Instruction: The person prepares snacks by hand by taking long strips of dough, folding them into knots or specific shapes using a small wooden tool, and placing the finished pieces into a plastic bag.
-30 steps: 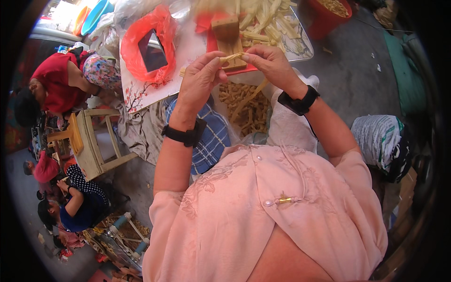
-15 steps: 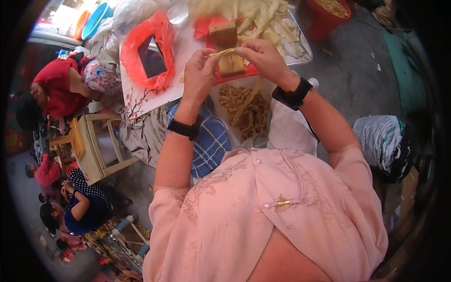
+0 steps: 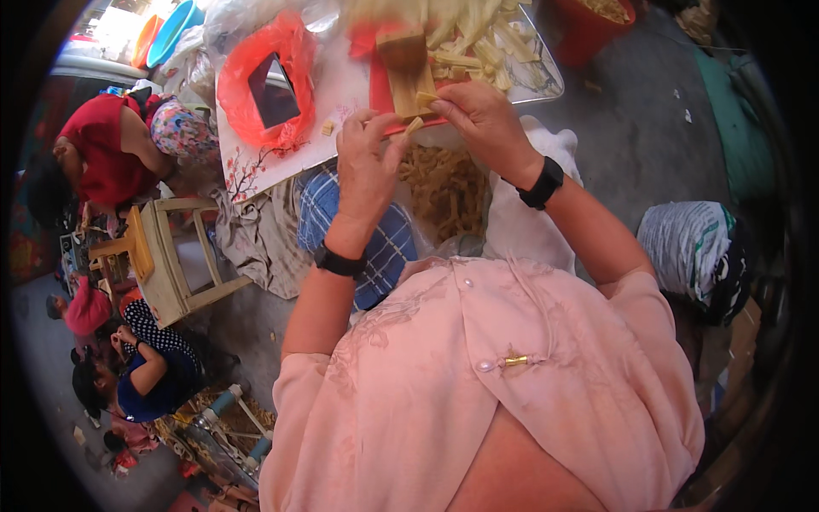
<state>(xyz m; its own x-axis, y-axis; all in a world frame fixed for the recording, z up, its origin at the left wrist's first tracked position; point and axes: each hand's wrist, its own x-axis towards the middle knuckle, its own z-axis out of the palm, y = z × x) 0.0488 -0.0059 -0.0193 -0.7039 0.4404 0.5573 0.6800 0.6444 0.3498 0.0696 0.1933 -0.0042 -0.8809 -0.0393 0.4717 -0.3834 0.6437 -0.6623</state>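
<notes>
My left hand [image 3: 368,162] is pinched on a short pale-yellow piece [image 3: 414,126] below the wooden block. My right hand [image 3: 482,128] grips another yellow piece [image 3: 425,99] at the front of that block [image 3: 401,55], apart from my left hand's piece. The block sits on a red tray [image 3: 378,90] among pale strips [image 3: 473,43] on a floral-patterned table [image 3: 243,162]. Below my hands is an open bag of short brownish pieces [image 3: 444,196].
A red plastic bag [image 3: 239,102] with a phone [image 3: 275,90] lies at left. Co-workers [image 3: 102,149] sit left beside a wooden stool [image 3: 200,299]. A red bucket [image 3: 589,38] stands back right; a bundle [image 3: 682,247] and green sack [image 3: 729,145] lie at right.
My hands have separated, each with a piece where they earlier held one strip together. My left hand has moved down toward me.
</notes>
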